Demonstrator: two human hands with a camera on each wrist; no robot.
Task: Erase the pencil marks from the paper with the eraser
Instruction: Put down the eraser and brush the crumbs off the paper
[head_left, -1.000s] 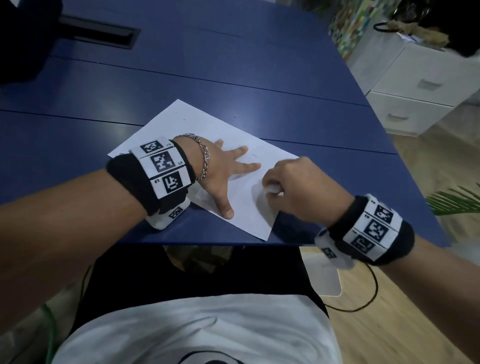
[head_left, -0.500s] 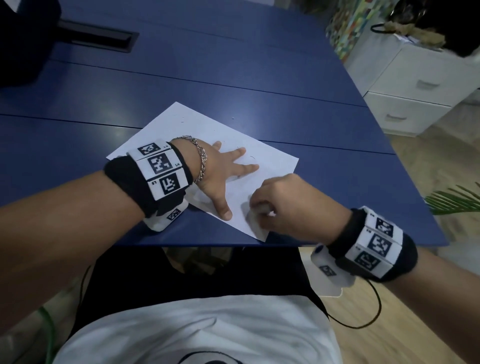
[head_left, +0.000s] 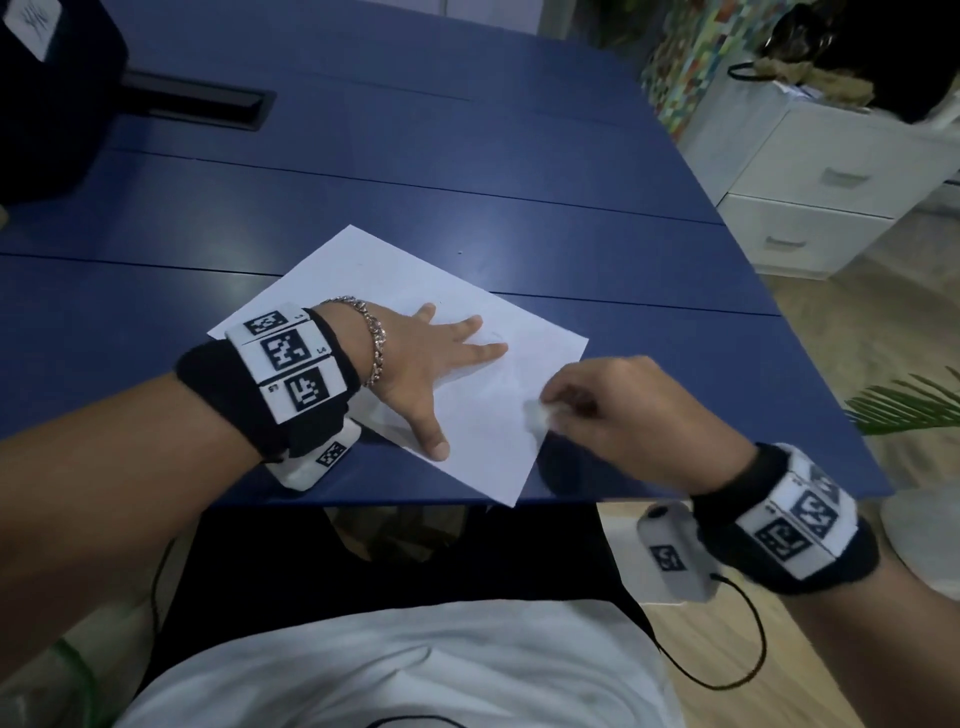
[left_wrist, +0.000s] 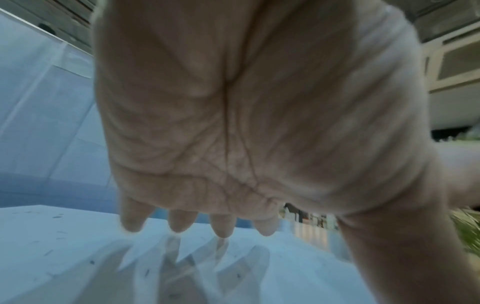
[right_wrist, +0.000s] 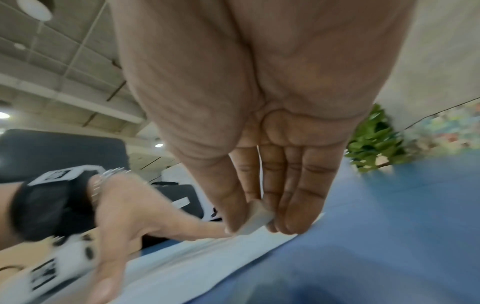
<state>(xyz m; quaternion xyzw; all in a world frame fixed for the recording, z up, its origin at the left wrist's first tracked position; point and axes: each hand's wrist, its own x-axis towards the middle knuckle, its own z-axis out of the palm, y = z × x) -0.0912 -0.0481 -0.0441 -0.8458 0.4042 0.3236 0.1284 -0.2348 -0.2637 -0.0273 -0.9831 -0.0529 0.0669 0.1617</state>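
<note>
On the near stretch of the blue table (head_left: 467, 171), I keep a white sheet of paper (head_left: 363, 270) lying at an angle, its nearest corner reaching just over the table's front edge. My left hand (head_left: 415, 364) lies flat on the sheet with fingers straight and spread, the thumb pointing back toward the near long edge; the left wrist view shows the four fingertips (left_wrist: 179, 222) pressing down and small dark specks scattered across the paper.

My right hand (head_left: 623, 415) sits at the sheet's right edge, thumb and fingers curled around a small white eraser (head_left: 540, 413). The right wrist view shows the eraser (right_wrist: 255, 219) pinched between thumb and fingertips, its lower end at the paper's surface beside the border with bare blue tabletop. Whether it is actually touching the sheet, I cannot tell; the hand is blurred.

Between the two hands lies an open band of paper, with faint grey pencil marks (head_left: 491, 338) just off my left fingertips. Beyond the sheet's far corner the tabletop runs wide to a dark cable slot (head_left: 197, 106) and a dark bag (head_left: 47, 98) at the far left. Off the table's right edge stand white drawers (head_left: 831, 182), and green plant leaves (head_left: 914, 405) poke in near my right wrist.
</note>
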